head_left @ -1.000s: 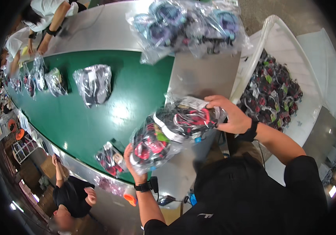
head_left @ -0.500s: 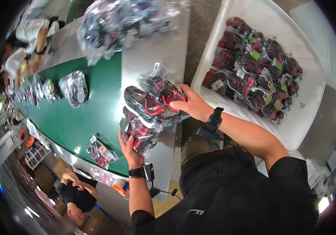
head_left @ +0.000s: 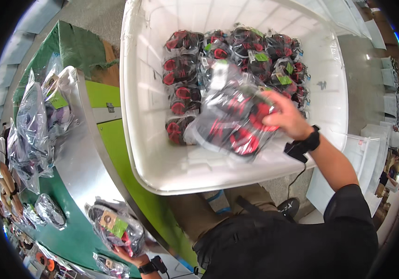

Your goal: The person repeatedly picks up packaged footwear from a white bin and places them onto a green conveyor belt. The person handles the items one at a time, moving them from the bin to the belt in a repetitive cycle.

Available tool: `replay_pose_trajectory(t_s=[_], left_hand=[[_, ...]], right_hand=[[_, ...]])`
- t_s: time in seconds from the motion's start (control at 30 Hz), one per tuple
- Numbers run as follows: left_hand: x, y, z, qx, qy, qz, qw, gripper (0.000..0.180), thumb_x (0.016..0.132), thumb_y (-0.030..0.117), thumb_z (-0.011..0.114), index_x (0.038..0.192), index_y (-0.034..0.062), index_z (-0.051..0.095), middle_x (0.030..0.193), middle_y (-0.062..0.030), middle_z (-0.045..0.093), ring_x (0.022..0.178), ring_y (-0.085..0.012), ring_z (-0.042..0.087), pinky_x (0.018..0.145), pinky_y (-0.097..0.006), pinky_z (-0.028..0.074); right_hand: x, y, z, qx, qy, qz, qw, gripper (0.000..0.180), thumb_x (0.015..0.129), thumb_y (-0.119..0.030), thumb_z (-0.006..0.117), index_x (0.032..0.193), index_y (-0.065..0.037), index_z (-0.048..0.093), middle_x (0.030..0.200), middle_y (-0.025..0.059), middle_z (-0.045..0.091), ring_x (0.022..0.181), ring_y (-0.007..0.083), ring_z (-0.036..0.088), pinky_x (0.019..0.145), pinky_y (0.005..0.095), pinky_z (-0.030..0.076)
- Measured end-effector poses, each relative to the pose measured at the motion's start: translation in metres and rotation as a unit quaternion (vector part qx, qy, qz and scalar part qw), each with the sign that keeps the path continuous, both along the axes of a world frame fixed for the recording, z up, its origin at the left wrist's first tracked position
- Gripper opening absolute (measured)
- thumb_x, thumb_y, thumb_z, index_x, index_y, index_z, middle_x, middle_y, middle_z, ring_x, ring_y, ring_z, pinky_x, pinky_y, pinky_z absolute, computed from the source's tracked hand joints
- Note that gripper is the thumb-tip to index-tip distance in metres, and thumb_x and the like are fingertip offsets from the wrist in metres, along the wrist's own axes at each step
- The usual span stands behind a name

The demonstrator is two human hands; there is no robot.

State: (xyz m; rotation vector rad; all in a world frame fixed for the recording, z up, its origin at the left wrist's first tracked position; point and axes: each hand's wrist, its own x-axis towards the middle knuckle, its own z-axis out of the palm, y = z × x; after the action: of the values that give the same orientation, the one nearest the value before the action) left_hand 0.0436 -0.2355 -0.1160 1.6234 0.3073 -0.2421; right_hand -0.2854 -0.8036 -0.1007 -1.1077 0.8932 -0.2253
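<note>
The bin (head_left: pixel 143 93) stands before the person, right of the surface (head_left: pixel 76 160). Packed shoes (head_left: pixel 181 69) lie in rows inside it. The right hand (head_left: pixel 288 118) holds a bundle (head_left: pixel 229 123) over the bin, partly across those rows. The left hand (head_left: pixel 129 257) holds a bagged shoe (head_left: pixel 115 225) at the surface, just right of another package (head_left: pixel 111 266). Farther ahead on the surface lies a bag heap (head_left: pixel 32 125).

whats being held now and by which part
Right grip: a clear plastic bag of black-and-red shoes, held by its right end. Left grip: at the lower end of another such bag; hold unclear.
</note>
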Motion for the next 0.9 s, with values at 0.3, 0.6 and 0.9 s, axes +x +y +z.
replay_pose_trajectory(t_s=[0.3, 0.6, 0.9], left_hand=[[-0.01, 0.003, -0.011, 0.091, -0.121, -0.07, 0.986, 0.067, 0.103, 0.042, 0.057, 0.155, 0.0043, 0.041, 0.157, -0.0172, 0.045, 0.138, -0.0361, 0.05, 0.115, -0.055, 0.044], [-0.001, -0.004, -0.012, 0.106, -0.167, -0.126, 0.972, 0.085, 0.098, 0.051, 0.057, 0.158, -0.0056, 0.037, 0.159, -0.0212, 0.042, 0.145, -0.0316, 0.041, 0.123, -0.045, 0.029], [0.001, -0.014, -0.011, 0.119, -0.22, -0.143, 0.958, 0.085, 0.097, 0.049, 0.06, 0.158, -0.0053, 0.039, 0.159, -0.0188, 0.043, 0.145, -0.0301, 0.042, 0.123, -0.044, 0.026]], right_hand=[[-0.024, -0.103, -0.029, -0.22, 0.155, -0.028, 0.963, 0.049, 0.085, -0.01, 0.072, 0.132, -0.001, 0.062, 0.104, 0.0028, 0.072, 0.091, 0.0096, 0.066, 0.082, 0.0263, 0.052], [-0.05, -0.052, -0.004, -0.274, 0.148, -0.016, 0.95, 0.044, 0.084, -0.009, 0.073, 0.126, 0.0, 0.065, 0.104, 0.0045, 0.072, 0.085, 0.0112, 0.069, 0.081, 0.0277, 0.054], [-0.067, -0.023, 0.008, -0.334, 0.248, 0.081, 0.906, 0.047, 0.075, -0.012, 0.078, 0.119, 0.0, 0.067, 0.093, 0.0053, 0.069, 0.083, 0.0143, 0.064, 0.077, 0.0308, 0.052]])
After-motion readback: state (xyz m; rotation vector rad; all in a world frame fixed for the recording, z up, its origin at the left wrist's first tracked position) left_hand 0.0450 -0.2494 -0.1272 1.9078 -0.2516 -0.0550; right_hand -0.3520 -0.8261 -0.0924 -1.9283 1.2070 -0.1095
